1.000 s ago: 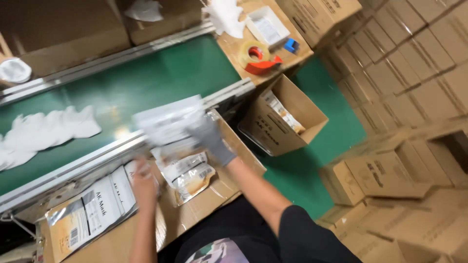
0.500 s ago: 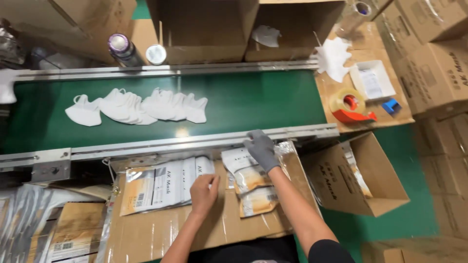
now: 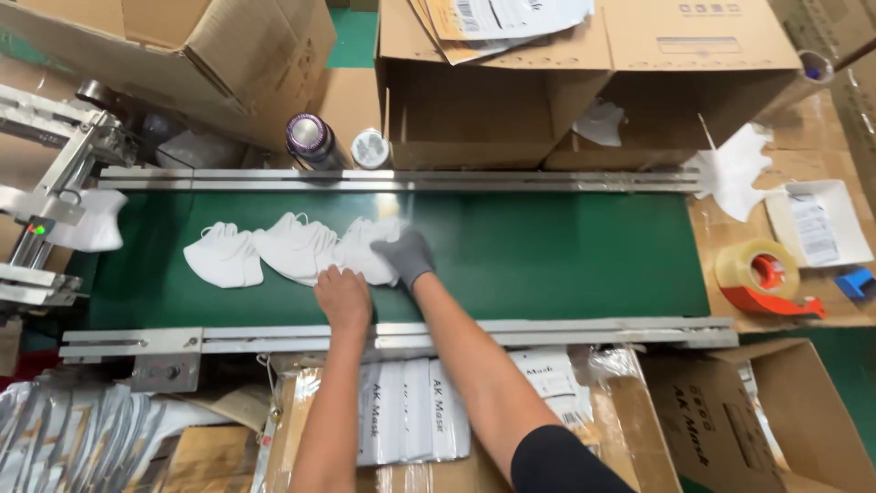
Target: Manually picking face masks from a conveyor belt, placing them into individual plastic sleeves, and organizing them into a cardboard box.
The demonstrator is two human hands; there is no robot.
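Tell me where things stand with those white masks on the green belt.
Done: flat printed pouches lie stacked on the near cardboard. In hand: gloved right hand and bare left hand both rest on the rightmost white mask. Left: two more masks lie loose on the belt.

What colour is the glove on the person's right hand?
Grey; the right hand wears it on the white masks, seen in the head view.

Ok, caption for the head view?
Bare left hand and grey-gloved right hand on white masks on green conveyor belt.

Both arms are reaching forward, side by side. The bare left hand (image 3: 343, 298) is lying palm down with fingers curled. The gloved right hand (image 3: 405, 256) is pressing down just ahead of it.
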